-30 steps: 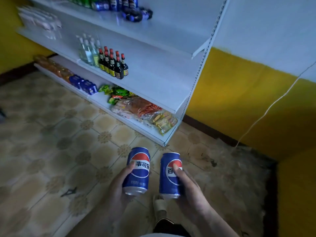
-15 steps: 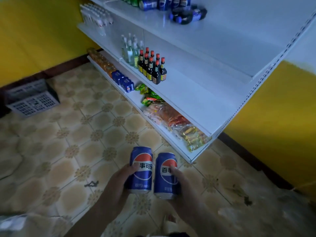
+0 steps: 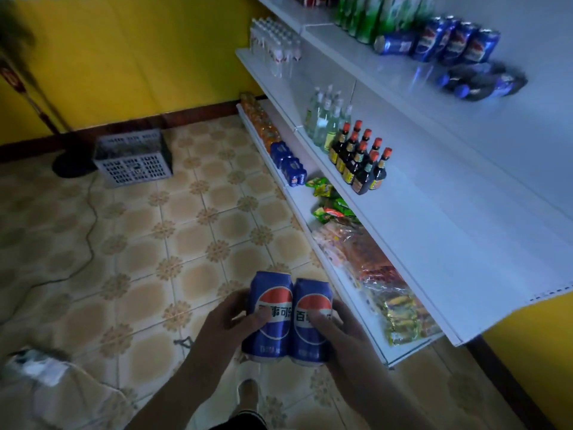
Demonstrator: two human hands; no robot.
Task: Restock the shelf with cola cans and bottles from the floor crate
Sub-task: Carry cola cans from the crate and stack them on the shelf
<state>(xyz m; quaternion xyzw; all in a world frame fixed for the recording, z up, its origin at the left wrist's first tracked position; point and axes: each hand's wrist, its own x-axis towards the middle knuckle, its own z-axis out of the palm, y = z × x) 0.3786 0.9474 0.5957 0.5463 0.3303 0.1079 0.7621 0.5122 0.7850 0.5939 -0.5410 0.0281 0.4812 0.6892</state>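
I read this as mid-restock. My left hand (image 3: 223, 321) is wrapped round one cola can (image 3: 273, 315) and my right hand (image 3: 341, 327) round a second can (image 3: 311, 321), with the fingers of each clamped on the blue sides. The two cans are upright and touching. I hold them low in front of the shelf (image 3: 449, 231), about level with its bottom tier and not yet on any board.

High on the shelf stands a row of shelved cans (image 3: 449, 41), one of them tipped on its side, with cola bottles (image 3: 483, 80) lying just beside them. So part of the job looks done, and I judge this pair belongs up there too.

The floor crate (image 3: 133, 162) sits well apart from the shelf, by the far wall. Its inside is too dim for me to tell what remains.
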